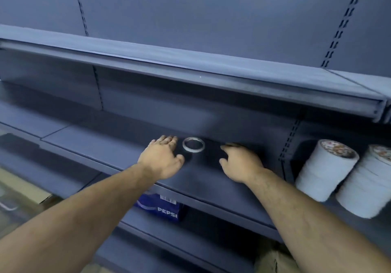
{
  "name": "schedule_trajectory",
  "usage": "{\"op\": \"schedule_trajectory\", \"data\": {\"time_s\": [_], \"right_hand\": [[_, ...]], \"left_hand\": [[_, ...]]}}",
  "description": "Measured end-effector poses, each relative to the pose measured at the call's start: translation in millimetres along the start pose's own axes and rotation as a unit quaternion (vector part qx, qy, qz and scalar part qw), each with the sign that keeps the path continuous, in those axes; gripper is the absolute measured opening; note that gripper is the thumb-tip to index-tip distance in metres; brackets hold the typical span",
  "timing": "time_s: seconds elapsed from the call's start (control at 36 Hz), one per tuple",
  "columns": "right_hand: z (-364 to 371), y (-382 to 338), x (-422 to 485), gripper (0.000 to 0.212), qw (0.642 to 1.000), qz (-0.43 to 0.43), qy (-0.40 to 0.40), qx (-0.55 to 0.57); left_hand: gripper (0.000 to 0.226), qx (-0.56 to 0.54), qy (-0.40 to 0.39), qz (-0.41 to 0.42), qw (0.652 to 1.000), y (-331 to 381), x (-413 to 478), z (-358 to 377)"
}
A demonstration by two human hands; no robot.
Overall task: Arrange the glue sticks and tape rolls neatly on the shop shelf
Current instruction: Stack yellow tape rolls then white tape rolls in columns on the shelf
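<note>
A small pale tape roll [193, 144] lies flat on the dark blue middle shelf [105, 146], between my two hands. My left hand [163, 156] rests palm down just left of the roll, fingers straight, with the fingertips beside its rim. Right of the roll, my right hand [239, 161] lies palm down, its fingers reaching over a blurred dark brownish thing [234, 144]. Whether they grip it is unclear. Two tall stacks of white tape rolls [325, 169] [364, 186] lean on the shelf section to the right. No glue sticks are in view.
An upper shelf [190, 65] overhangs the middle one. On the lower shelf stands a blue Pepsi pack [160, 207]. Slotted uprights [289, 137] divide the shelf sections. Flat cardboard [25, 188] lies on the floor at left, and a brown box [273, 260] sits at the bottom.
</note>
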State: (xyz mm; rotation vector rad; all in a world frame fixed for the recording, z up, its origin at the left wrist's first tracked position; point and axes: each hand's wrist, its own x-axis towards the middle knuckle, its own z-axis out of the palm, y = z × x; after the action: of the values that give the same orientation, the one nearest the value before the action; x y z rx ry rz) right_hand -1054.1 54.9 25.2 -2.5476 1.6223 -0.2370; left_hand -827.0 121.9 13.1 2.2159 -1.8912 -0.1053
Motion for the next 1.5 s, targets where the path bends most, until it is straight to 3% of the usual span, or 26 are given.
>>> {"op": "schedule_trajectory", "data": {"time_s": [0.19, 0.42, 0.58, 0.72, 0.92, 1.06, 1.17, 1.42, 1.5], "right_hand": [[26, -58, 26, 0.036, 1.0, 0.016, -0.024, -0.002], [31, -61, 71, 0.046, 0.998, 0.036, -0.055, -0.014], [50, -58, 106, 0.044, 0.996, 0.042, -0.074, -0.012], [64, -54, 117, 0.042, 0.997, 0.033, -0.071, -0.009], [69, -51, 122, 0.053, 0.996, 0.03, -0.079, 0.01], [73, -56, 124, 0.049, 0.995, 0.06, -0.069, 0.028], [76, -63, 125, 0.033, 0.996, 0.069, -0.064, 0.001], [77, -71, 122, 0.034, 0.99, 0.105, -0.088, -0.021], [78, -73, 116, 0.024, 0.989, 0.109, -0.096, -0.026]], "left_hand": [[0.069, 0.013, -0.023, 0.013, 1.0, -64, 23, -5], [0.065, 0.006, -0.006, 0.032, 0.999, -68, 56, -15], [0.061, -0.022, -0.018, -0.006, 1.0, -72, 74, -9], [0.016, 0.036, -0.043, 0.009, 0.998, -71, 95, 5], [0.037, 0.055, -0.062, 0.106, 0.991, -60, 134, 13], [0.03, 0.021, -0.057, 0.125, 0.99, -60, 152, 25], [0.03, -0.005, -0.069, 0.137, 0.988, -66, 160, 35], [0.026, -0.05, -0.029, 0.2, 0.978, -65, 172, 45], [0.021, -0.076, -0.022, 0.219, 0.972, -59, 175, 49]]}}
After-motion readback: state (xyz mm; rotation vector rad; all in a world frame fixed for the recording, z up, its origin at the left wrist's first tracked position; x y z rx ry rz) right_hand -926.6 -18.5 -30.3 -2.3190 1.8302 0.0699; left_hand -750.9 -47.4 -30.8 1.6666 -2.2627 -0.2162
